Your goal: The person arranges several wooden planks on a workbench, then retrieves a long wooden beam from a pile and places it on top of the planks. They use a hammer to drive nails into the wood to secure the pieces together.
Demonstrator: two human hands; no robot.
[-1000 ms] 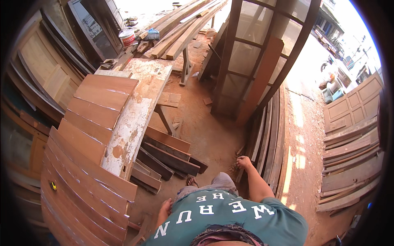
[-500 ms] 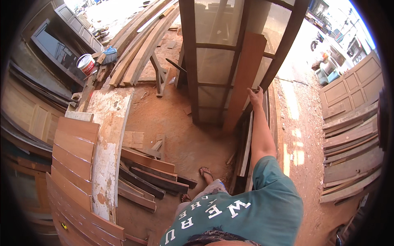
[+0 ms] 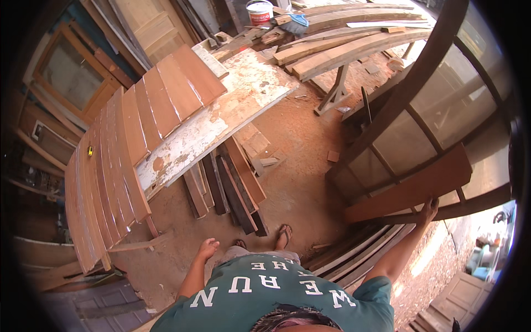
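Observation:
My right hand [image 3: 429,209], its arm stretched out to the right, grips the edge of a reddish-brown wooden board [image 3: 415,185]. This board leans against a tall dark wooden frame with glass panes [image 3: 442,124]. My left hand [image 3: 208,248] hangs in front of my body with its fingers curled in, and nothing shows in it. To the left, a row of reddish-brown planks [image 3: 166,97] lies side by side on a worktop with peeling white paint [image 3: 221,122]. A small yellow-and-black object [image 3: 90,150] rests on the planks.
Loose boards [image 3: 229,185] lie on the dusty floor beside my feet. Long timbers [image 3: 359,47] rest on a trestle [image 3: 334,94] at the back, near a white bucket [image 3: 259,12] and a blue brush [image 3: 296,23]. More long boards [image 3: 359,252] lie below my right arm.
My view has turned left, so the glazed frame and board now appear farther right. My left hand has come into view. My right hand stays on the board's edge.

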